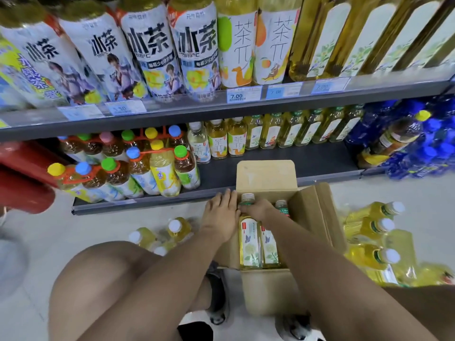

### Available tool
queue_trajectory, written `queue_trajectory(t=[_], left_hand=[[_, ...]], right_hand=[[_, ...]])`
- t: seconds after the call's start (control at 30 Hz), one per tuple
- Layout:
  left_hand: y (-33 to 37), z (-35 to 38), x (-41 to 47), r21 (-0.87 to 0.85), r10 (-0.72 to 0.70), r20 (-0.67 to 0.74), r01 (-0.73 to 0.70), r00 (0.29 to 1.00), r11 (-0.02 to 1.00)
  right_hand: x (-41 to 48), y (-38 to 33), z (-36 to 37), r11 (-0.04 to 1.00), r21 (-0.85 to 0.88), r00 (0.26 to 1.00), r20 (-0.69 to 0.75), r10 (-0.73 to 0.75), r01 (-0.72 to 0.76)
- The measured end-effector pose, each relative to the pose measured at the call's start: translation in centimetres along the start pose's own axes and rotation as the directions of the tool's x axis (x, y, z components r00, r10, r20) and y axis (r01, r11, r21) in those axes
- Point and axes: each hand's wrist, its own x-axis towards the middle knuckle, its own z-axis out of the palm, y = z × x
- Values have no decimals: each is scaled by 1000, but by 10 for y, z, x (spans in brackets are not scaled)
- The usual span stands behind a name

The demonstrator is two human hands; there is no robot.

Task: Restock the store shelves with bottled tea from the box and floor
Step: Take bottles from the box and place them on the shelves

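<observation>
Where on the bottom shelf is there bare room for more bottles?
The bare strip of the bottom shelf, bordered by the back row of tea bottles, the strapped bottle packs on the left and the blue bottles on the right. The open box flap stands before its front. Crowded: the upper shelf and the floor bottles right of the box.

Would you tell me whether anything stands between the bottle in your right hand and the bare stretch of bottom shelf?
Yes: the box's raised flap stands upright between the bottle and the bare shelf, so the right hand would probably lift it over.
</observation>
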Motion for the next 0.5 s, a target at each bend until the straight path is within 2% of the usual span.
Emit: queue_trajectory(t=[0.1,0.2,0.3,0.4,0.5], left_hand=[[4,-16,-2,-113,-36,2,36,999,993],[16,-38,-11,-202,34,-39,-41,999,979],[31,-56,-31,-359,50,-71,-73,996,931],[46,-72,-49,-537,1,-122,-67,993,841],[56,-88,-61,-634,-106,-191,-40,976,772]], right_hand=[[-14,0,-14,991,108,997,-10,-79,79],[-37,-8,-32,950,266,986,-30,-164,166],[-63,-26,-49,907,348,971,-120,-208,238],[-92,-49,-63,823,488,956,-155,-248,292],[-116,-66,-71,770,547,945,-172,-280,327]])
